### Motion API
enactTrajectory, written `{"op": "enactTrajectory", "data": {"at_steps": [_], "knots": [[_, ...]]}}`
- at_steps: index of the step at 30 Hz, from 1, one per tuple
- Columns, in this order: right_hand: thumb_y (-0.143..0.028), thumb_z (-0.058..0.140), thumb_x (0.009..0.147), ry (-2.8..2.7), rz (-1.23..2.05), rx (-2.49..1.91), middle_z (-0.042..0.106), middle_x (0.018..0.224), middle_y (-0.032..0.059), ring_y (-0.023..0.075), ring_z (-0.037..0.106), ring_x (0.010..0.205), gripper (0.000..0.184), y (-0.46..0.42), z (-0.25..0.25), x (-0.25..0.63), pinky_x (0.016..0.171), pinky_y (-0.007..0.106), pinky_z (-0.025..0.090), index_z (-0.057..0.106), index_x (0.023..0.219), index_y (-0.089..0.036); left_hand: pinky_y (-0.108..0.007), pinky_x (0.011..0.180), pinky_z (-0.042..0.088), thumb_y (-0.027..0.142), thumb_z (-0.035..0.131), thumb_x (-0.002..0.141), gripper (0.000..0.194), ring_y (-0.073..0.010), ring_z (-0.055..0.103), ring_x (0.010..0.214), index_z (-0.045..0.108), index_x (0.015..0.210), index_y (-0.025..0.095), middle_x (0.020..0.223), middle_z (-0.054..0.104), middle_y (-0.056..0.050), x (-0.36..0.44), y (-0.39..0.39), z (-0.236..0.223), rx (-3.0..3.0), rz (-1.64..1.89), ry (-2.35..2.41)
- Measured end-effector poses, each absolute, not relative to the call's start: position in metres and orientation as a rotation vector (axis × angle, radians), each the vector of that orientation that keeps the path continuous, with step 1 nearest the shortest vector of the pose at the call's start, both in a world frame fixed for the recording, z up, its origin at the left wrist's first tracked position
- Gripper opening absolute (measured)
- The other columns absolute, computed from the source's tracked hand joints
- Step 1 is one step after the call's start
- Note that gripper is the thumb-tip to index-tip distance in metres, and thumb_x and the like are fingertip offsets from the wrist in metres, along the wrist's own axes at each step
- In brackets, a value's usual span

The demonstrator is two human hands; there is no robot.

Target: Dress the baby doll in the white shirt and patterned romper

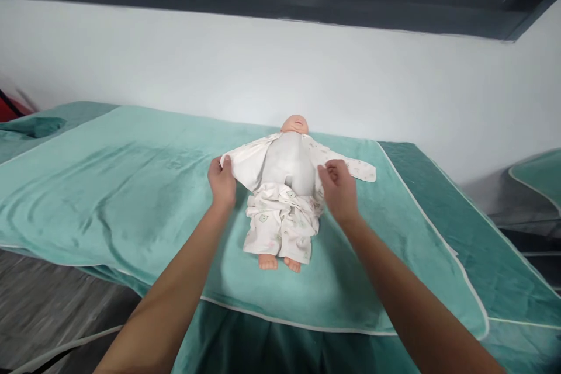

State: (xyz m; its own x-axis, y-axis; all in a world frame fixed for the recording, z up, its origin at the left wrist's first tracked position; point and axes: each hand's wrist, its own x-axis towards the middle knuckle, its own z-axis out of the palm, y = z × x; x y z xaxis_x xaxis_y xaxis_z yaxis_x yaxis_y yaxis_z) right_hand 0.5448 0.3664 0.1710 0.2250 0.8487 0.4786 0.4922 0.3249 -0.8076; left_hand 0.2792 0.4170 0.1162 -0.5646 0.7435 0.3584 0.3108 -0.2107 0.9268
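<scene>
A: Head view. Where does the doll [289,155] lie?

B: On its back on the light green blanket [131,187], head toward the white wall [175,64], feet [268,262] toward the person. It lies between the two hands.

A: Left hand [222,182]?

B: Out to the doll's side, apart from its body. Grip narrow: thumb and fingers pinch the outer end of the printed top [249,158], cloth drawn outward from the shoulder.

A: Right hand [342,191]?

B: Closer in, just beside the torso, at the top's other front. Fingers curled, thumb near forefinger. Cannot tell whether the grip has closed on cloth. The sleeve [362,169] on that side lies spread outward, past the knuckles, its end flat on the blanket.

A: Top open or closed?

B: Open down the front. Pale grey torso shows between the two sides.

A: Lower half?

B: Printed trousers [268,219], bunched at the waist, legs side by side. Both feet stick out below the hems. Neither hand is on them.

A: Surroundings?

B: Light blanket edged in white, over a darker green cover [473,245]. Dark window frame [372,3] above the wall, metal bars beyond it.
</scene>
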Motion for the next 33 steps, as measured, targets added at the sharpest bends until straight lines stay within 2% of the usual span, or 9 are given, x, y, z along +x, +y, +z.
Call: {"op": "enactTrajectory", "data": {"at_steps": [4, 8, 11, 14, 17, 20, 23, 28, 33], "knots": [[-0.046, 0.059, 0.085, -1.073, 0.404, -1.369, 0.048, 0.065, -0.0072, 0.0140, 0.045, 0.055, 0.024, 0.360, 0.169, 0.604, 0.056, 0.028, 0.036, 0.050, 0.090, -0.024, -0.025, 0.067, 0.043, 0.036, 0.050, 0.097, 0.022, -0.0154, 0.053, 0.069, 0.058, 0.085, 0.019, 0.071, 0.057, 0.001, 0.251, 0.423, 0.107, 1.229, 1.627, 1.902], [-0.039, 0.059, 0.081, -1.030, 0.308, -1.862, 0.053, 0.062, -0.0026, 0.0180, 0.049, 0.061, 0.018, 0.342, 0.144, 0.657, 0.064, 0.033, 0.037, 0.053, 0.077, -0.022, -0.029, 0.071, 0.043, 0.033, 0.048, 0.097, 0.018, -0.0200, 0.057, 0.076, 0.061, 0.091, 0.021, 0.077, 0.062, -0.003, 0.250, 0.422, 0.104, 1.303, 1.502, 2.088], [-0.037, 0.059, 0.080, -1.042, 0.107, -1.994, 0.058, 0.073, 0.0011, 0.0197, 0.052, 0.067, 0.017, 0.334, 0.131, 0.663, 0.068, 0.035, 0.037, 0.055, 0.083, -0.021, -0.034, 0.078, 0.047, 0.027, 0.045, 0.097, 0.021, -0.0246, 0.062, 0.088, 0.063, 0.105, 0.021, 0.093, 0.067, -0.007, 0.256, 0.418, 0.103, 1.361, 1.430, 2.178], [-0.036, 0.056, 0.082, -1.165, -0.029, -1.848, 0.059, 0.084, 0.0029, 0.0191, 0.054, 0.069, 0.019, 0.338, 0.127, 0.643, 0.070, 0.035, 0.042, 0.056, 0.093, -0.021, -0.039, 0.089, 0.049, 0.012, 0.044, 0.090, 0.037, -0.0281, 0.061, 0.107, 0.062, 0.121, 0.020, 0.117, 0.065, -0.013, 0.261, 0.413, 0.103, 1.508, 1.413, 2.251], [-0.030, 0.051, 0.084, -1.402, -0.082, -1.611, 0.060, 0.100, 0.0075, 0.0192, 0.058, 0.078, 0.017, 0.350, 0.127, 0.616, 0.074, 0.036, 0.048, 0.057, 0.097, -0.021, -0.046, 0.103, 0.044, 0.007, 0.047, 0.086, 0.046, -0.0320, 0.053, 0.123, 0.060, 0.129, 0.016, 0.129, 0.059, -0.017, 0.265, 0.409, 0.105, 1.773, 1.405, 2.287], [-0.024, 0.048, 0.085, -1.552, -0.072, -1.422, 0.060, 0.111, 0.0116, 0.0238, 0.061, 0.098, 0.021, 0.375, 0.133, 0.593, 0.081, 0.039, 0.053, 0.058, 0.104, -0.021, -0.049, 0.109, 0.040, 0.008, 0.048, 0.088, 0.044, -0.0334, 0.050, 0.129, 0.063, 0.127, 0.019, 0.136, 0.058, -0.016, 0.272, 0.410, 0.106, 2.120, 1.274, 2.200], [-0.021, 0.047, 0.086, -1.549, -0.018, -1.355, 0.062, 0.119, 0.0139, 0.0269, 0.058, 0.116, 0.031, 0.412, 0.141, 0.575, 0.094, 0.044, 0.052, 0.058, 0.115, -0.020, -0.047, 0.108, 0.041, 0.009, 0.048, 0.090, 0.042, -0.0310, 0.051, 0.131, 0.064, 0.126, 0.022, 0.141, 0.057, -0.014, 0.279, 0.419, 0.108, 2.372, 1.119, 2.023], [-0.025, 0.043, 0.091, -1.482, 0.096, -1.398, 0.062, 0.135, 0.0151, 0.0275, 0.055, 0.128, 0.040, 0.467, 0.142, 0.561, 0.110, 0.050, 0.043, 0.057, 0.128, -0.018, -0.044, 0.112, 0.041, 0.015, 0.047, 0.095, 0.036, -0.0272, 0.050, 0.135, 0.064, 0.126, 0.021, 0.142, 0.059, -0.012, 0.286, 0.452, 0.114, 2.419, 1.140, 1.868], [-0.035, 0.043, 0.097, -1.607, 0.176, -1.433, 0.064, 0.139, 0.0142, 0.0287, 0.055, 0.131, 0.043, 0.473, 0.127, 0.571, 0.114, 0.051, 0.041, 0.061, 0.133, -0.018, -0.044, 0.110, 0.041, 0.027, 0.050, 0.098, 0.038, -0.0293, 0.055, 0.129, 0.060, 0.134, 0.018, 0.138, 0.063, -0.014, 0.304, 0.492, 0.123, 2.334, 1.115, 1.880]]}}
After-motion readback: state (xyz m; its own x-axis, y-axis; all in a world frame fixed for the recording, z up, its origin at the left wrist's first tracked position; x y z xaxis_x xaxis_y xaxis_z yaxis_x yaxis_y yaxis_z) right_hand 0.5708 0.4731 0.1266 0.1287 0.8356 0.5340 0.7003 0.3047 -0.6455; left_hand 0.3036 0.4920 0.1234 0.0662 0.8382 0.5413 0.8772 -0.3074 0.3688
